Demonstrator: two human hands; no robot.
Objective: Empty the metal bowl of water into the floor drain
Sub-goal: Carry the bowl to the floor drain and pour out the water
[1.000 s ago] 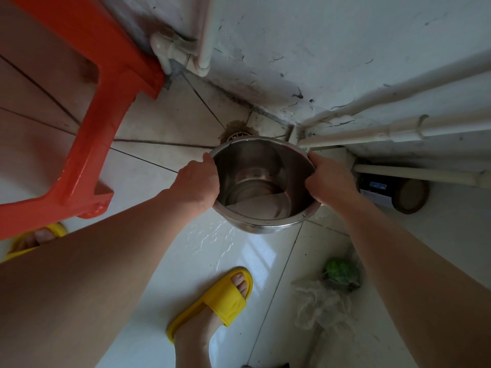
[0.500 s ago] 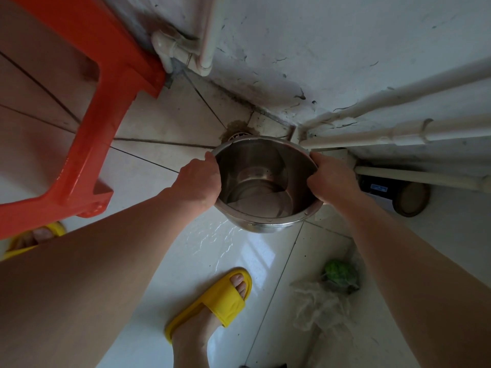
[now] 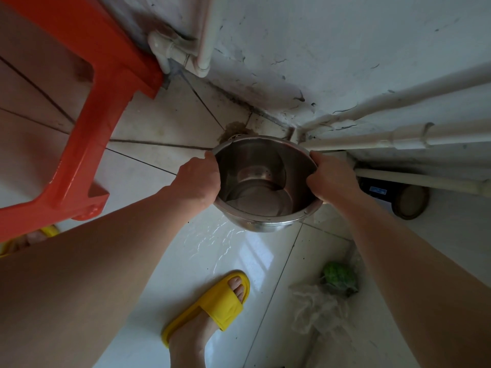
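A round metal bowl (image 3: 261, 181) hangs above the tiled floor near the room's corner, with a little water lying in its bottom. My left hand (image 3: 198, 179) grips the bowl's left rim and my right hand (image 3: 332, 179) grips the right rim. The floor drain (image 3: 235, 132), ringed by a brown stain, peeks out just beyond the bowl's far rim; most of it is hidden by the bowl.
An orange plastic stool (image 3: 87, 107) stands at the left. White pipes (image 3: 398, 139) run along the wall at right, with a dark can (image 3: 409, 201) lying under them. My foot in a yellow slipper (image 3: 212, 306) is below the bowl. A green scrubber (image 3: 340, 274) and mesh lie at lower right. The floor under the bowl is wet.
The bowl and both hands have shifted very slightly toward the corner; the grip is the same.
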